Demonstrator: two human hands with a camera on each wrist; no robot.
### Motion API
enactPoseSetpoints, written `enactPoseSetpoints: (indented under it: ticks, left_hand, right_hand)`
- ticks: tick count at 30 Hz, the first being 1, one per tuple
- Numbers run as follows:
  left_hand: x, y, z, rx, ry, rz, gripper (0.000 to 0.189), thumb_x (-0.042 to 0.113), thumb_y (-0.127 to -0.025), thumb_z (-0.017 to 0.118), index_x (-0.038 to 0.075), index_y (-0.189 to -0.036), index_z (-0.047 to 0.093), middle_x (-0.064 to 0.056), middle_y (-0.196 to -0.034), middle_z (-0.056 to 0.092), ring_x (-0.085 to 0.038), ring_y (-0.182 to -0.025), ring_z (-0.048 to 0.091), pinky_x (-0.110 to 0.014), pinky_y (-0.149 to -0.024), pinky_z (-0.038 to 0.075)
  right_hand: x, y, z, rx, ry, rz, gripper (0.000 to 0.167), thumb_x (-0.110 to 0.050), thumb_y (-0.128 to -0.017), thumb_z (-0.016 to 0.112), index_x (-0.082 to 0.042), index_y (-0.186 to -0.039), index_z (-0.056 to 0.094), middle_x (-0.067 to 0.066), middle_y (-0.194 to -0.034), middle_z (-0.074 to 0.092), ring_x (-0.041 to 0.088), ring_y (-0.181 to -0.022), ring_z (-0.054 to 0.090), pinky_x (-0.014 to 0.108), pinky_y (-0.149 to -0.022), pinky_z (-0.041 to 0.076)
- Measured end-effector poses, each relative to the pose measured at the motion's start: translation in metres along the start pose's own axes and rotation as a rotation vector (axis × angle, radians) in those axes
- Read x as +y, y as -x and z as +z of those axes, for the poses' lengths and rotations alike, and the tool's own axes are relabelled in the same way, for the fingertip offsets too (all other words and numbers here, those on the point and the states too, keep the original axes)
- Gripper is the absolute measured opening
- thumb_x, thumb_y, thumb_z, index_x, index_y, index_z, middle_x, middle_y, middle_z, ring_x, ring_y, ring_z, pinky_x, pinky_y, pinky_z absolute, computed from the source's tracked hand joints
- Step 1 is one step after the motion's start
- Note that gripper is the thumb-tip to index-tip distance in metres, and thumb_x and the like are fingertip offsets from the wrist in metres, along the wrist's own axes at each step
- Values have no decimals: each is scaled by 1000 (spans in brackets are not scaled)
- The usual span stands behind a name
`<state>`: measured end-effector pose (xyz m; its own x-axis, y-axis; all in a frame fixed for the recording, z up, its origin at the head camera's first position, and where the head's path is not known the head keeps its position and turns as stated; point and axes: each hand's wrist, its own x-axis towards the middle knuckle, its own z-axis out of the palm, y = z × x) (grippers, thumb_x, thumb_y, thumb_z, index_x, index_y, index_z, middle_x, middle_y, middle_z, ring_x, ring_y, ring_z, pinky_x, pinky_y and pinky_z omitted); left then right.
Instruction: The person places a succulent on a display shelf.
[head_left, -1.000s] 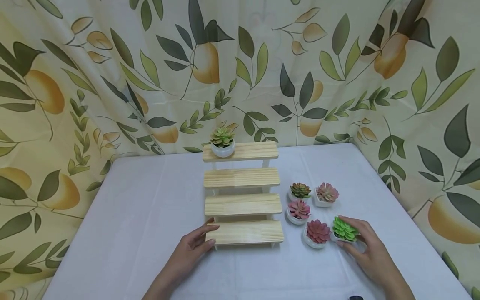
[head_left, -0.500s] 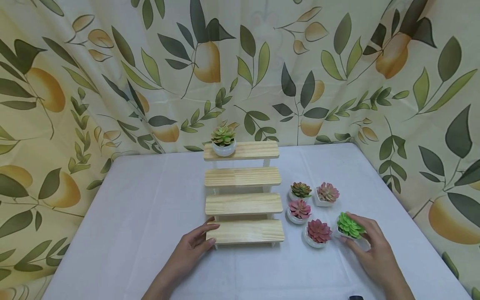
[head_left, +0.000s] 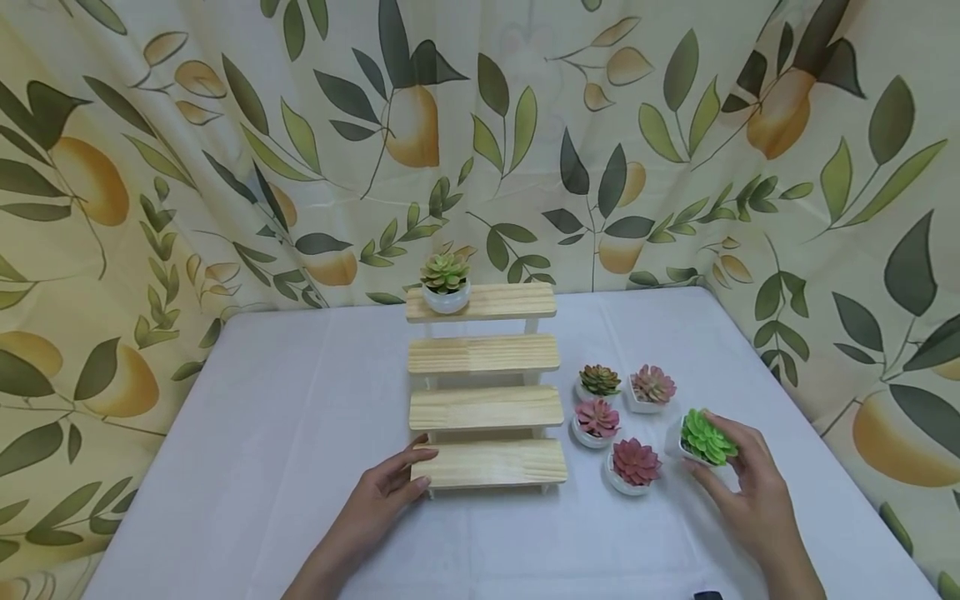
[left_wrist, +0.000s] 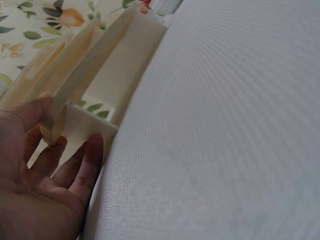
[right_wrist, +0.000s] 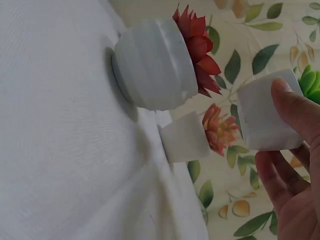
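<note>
I judged the step in hand to be a lift. The right hand (head_left: 750, 487) gripped the white pot (right_wrist: 265, 112) of the bright green succulent (head_left: 707, 437), which on my right wrist feed was up off the table (head_left: 322, 383), beyond the red succulent (head_left: 636, 462) and to its right. To me the next move called for a firm pinch, a more level pot and enough height to pass the pots nearby, since a low sweep leftward could have knocked the red one.

That hand reached in from the near right, thumb on one face of the pot and fingers around the other side; the pot tilted, its leaves leaning toward the palm.

The left hand (head_left: 386, 492) held the left end of the lowest tier (head_left: 491, 464) of the wooden stand, with digits above and below the board, its forearm slanting in from the near edge. I took that as a steadying hold.
</note>
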<state>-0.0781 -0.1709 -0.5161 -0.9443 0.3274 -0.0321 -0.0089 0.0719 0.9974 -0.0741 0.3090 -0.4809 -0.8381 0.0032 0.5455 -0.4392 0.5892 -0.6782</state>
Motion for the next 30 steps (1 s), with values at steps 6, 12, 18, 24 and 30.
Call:
enactPoseSetpoints:
  ticks: [6,12,18,24,30]
  left_hand:
    - [1,1,-2,6,13,-15,38,22,-102,69,17,-139,65,-4,-165,33,-24,-152,26,-36,-118,23]
    - [4,2,-3,14,11,-37,39,23,-101,70,18,-139,65,-3,-165,33,-28,-149,31,-40,-117,26]
    - [1,1,-6,8,19,-14,39,21,-101,70,16,-139,65,-3,-166,32,-28,-149,31,-40,-117,25]
    - [-3,0,-6,-1,21,-16,38,23,-102,69,19,-140,65,0,-165,33,-27,-150,29,-41,-118,24]
    - [-5,-1,-2,-5,24,-20,39,24,-101,71,20,-139,65,0,-165,34,-30,-148,33,-48,-119,23]
  right_hand:
    - [-14,-18,4,-9,1,-46,96,38,-60,78,3,-146,53,10,-135,52,7,-133,47,15,-107,37]
    - [-26,-40,13,-40,-15,-120,95,38,-63,75,3,-148,50,14,-137,49,7,-136,44,17,-110,35]
    - [-45,-71,29,-58,-28,-216,93,37,-66,73,4,-149,48,12,-140,47,7,-138,42,20,-113,33]
    - [-66,-101,44,-95,-26,-218,88,29,-74,75,-4,-151,48,14,-142,47,6,-138,42,19,-112,34]
    - [-83,-121,56,-115,-13,-191,85,18,-83,77,-14,-155,46,12,-144,47,13,-137,43,18,-109,36]
